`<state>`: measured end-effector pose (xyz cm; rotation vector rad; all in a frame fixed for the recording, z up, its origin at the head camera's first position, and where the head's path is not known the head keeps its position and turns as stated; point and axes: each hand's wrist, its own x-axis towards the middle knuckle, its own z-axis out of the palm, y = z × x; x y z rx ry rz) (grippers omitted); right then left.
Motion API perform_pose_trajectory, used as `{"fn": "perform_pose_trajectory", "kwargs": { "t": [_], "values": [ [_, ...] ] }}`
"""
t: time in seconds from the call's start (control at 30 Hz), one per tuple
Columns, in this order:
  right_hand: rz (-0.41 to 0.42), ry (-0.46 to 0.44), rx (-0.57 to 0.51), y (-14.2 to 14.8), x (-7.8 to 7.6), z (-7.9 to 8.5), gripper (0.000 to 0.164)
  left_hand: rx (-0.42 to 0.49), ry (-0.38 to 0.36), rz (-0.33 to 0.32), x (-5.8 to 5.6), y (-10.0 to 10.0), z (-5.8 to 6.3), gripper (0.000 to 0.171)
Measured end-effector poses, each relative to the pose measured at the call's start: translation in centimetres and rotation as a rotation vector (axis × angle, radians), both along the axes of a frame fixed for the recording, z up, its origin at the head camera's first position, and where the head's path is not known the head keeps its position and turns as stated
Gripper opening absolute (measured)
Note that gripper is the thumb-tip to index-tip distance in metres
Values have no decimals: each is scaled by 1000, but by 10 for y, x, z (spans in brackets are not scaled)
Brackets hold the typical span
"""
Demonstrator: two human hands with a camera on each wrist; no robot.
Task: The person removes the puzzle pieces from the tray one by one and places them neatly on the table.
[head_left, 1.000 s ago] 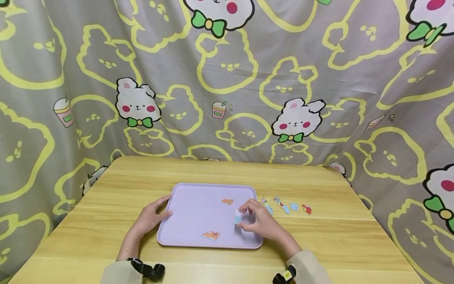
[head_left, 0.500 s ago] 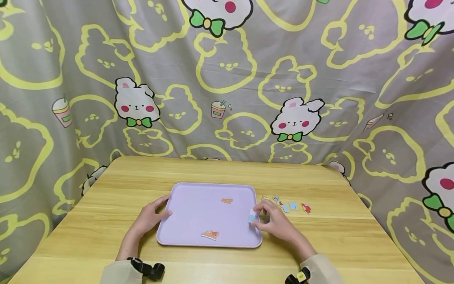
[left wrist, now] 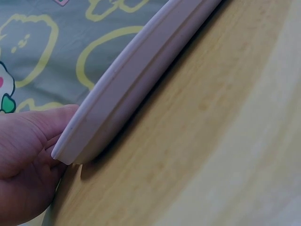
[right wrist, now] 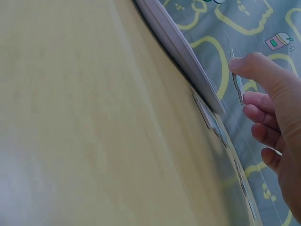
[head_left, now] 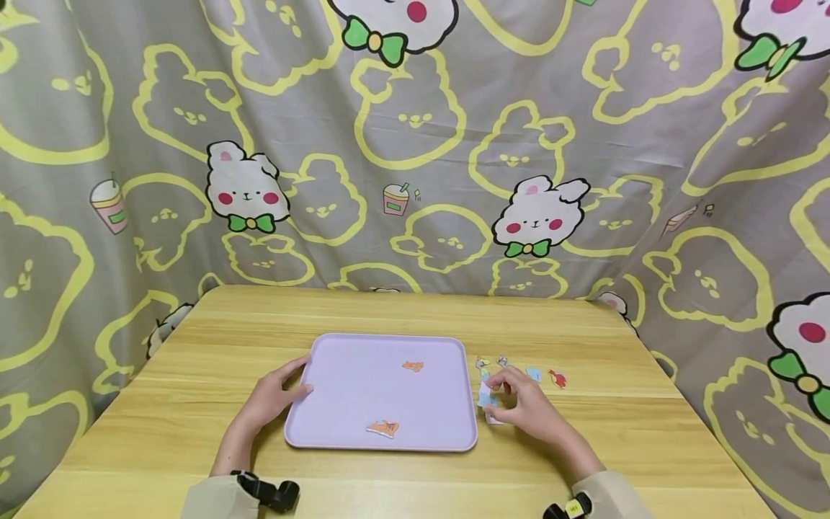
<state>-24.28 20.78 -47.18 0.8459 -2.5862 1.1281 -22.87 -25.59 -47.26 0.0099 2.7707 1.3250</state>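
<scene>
I log: tray (head_left: 382, 389), lower centre, two orange pieces (head_left: 382, 429) in it; left hand (head_left: 275, 396) gripping it at left; right hand (head_left: 528, 408), lower right, pinching a blue-white piece (head_left: 484, 393).

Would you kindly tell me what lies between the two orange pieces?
In the head view, only bare tray lies between the far orange piece and the near orange piece.

At right, the hand (right wrist: 287, 106) pinches a thin piece (right wrist: 237, 84); a tray (right wrist: 178, 54) slants across upper centre; the table (right wrist: 94, 117) fills the left.
</scene>
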Motion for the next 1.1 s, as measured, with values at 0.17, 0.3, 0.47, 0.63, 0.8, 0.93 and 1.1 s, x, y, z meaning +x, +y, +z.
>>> {"fn": "perform_pose_trajectory", "kwargs": {
  "t": [0.17,0.3,0.47,0.63,0.8,0.93,1.1],
  "values": [
    [-21,6,23,12,0,-1,33,-7,0,2,0,0,0,61],
    [-33,24,22,22,1,-3,32,-2,1,0,0,1,0,61],
    [-54,29,27,33,3,-5,31,-6,1,0,1,1,0,61],
    [-70,-2,31,42,5,-5,30,-10,2,0,1,1,0,61],
    [-77,0,36,48,6,-5,30,-11,-4,1,1,1,1,61],
    [-85,13,38,53,6,-5,29,-8,-8,1,1,1,2,61],
    [-82,-9,71,56,5,-5,28,-11,-2,-2,1,1,1,61]
  ]
}}
